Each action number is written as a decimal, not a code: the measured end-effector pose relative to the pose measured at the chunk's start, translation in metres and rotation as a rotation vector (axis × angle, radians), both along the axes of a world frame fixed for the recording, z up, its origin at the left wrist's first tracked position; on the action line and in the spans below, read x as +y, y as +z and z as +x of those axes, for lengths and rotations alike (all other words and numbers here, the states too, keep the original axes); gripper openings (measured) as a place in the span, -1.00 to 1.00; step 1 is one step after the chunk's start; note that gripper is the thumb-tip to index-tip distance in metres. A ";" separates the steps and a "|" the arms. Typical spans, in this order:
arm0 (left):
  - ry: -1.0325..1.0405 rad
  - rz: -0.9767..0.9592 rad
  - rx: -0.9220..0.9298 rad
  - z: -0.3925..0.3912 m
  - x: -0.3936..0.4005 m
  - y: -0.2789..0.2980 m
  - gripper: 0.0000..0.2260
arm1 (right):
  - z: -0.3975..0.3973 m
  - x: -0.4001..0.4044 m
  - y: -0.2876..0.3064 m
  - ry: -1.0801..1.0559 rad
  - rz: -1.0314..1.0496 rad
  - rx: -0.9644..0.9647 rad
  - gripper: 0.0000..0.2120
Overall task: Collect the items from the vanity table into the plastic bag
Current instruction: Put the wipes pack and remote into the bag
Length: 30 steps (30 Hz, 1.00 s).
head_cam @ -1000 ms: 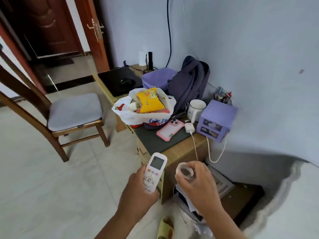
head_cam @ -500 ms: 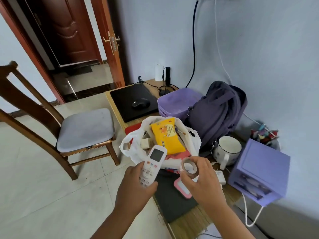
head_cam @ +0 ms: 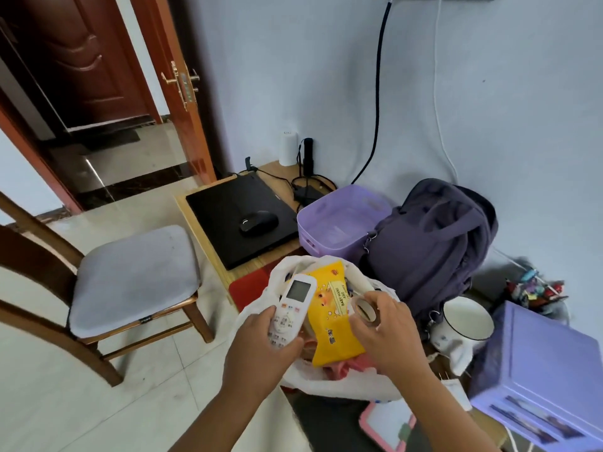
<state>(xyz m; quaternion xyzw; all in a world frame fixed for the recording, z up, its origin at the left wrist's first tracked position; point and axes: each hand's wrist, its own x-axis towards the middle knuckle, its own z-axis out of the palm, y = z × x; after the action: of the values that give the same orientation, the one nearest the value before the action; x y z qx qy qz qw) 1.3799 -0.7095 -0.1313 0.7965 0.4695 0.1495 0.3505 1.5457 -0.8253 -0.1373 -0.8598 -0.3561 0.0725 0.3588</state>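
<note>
Left hand [head_cam: 257, 350] is gripping the white remote [head_cam: 291, 309] by its lower half, long axis tilting up and right, screen end pointing toward the wall. It is hovering over the left side of the open white bag [head_cam: 342, 386]. Right hand [head_cam: 385, 334] is pinching a tape roll [head_cam: 366, 309] at the fingertips, roll on edge, its hole facing left, above the bag's mouth. Yellow wipes pack [head_cam: 332, 318] is lying in the bag between both hands, long axis running near to far. Bag is sitting on the table [head_cam: 208, 230], in front of the backpack [head_cam: 430, 246] and basket [head_cam: 339, 223]; mug [head_cam: 463, 324] right.

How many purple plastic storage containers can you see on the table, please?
2: an open purple basket beside the backpack, and a purple drawer box at the table's right end. Others may be hidden behind the backpack.
</note>
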 end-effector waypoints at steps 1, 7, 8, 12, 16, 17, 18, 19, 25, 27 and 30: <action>-0.020 -0.001 0.003 0.004 0.008 0.001 -0.33 | 0.002 0.007 0.001 -0.028 -0.019 0.002 -0.72; -0.140 0.048 -0.002 0.031 0.040 0.000 -0.34 | 0.013 0.018 -0.002 -0.146 -0.162 0.000 -0.64; -0.157 0.046 -0.012 0.036 0.044 -0.001 -0.35 | 0.016 0.015 -0.002 -0.190 -0.179 -0.010 -0.64; -0.249 0.032 -0.058 0.058 0.052 -0.004 -0.38 | 0.026 0.003 -0.009 -0.315 -0.320 0.023 -0.55; -0.304 0.102 -0.062 0.075 0.055 -0.008 -0.40 | 0.031 -0.002 -0.014 -0.390 -0.302 0.070 -0.59; -0.325 0.120 -0.073 0.079 0.057 -0.008 -0.40 | 0.033 -0.002 -0.014 -0.410 -0.302 0.090 -0.58; -0.349 0.141 -0.083 0.084 0.058 -0.007 -0.41 | 0.035 -0.003 -0.014 -0.420 -0.314 0.116 -0.58; -0.372 0.161 -0.089 0.087 0.061 -0.007 -0.41 | 0.037 -0.004 -0.013 -0.422 -0.341 0.149 -0.58; -0.479 0.259 -0.094 0.108 0.068 -0.003 -0.44 | 0.046 -0.009 -0.011 -0.432 -0.427 0.206 -0.83; -0.532 0.271 -0.079 0.113 0.069 -0.002 -0.44 | 0.050 -0.014 -0.009 -0.517 -0.305 0.167 -0.78; -0.677 0.261 -0.031 0.118 0.071 -0.002 -0.46 | 0.057 -0.016 0.000 -0.564 -0.151 0.123 -0.81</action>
<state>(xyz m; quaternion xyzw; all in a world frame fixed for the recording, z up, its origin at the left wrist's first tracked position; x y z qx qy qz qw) 1.4980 -0.6382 -0.1332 0.9425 0.1509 0.0956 0.2826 1.6027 -0.8412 -0.1370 -0.9430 -0.0742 0.0483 0.3207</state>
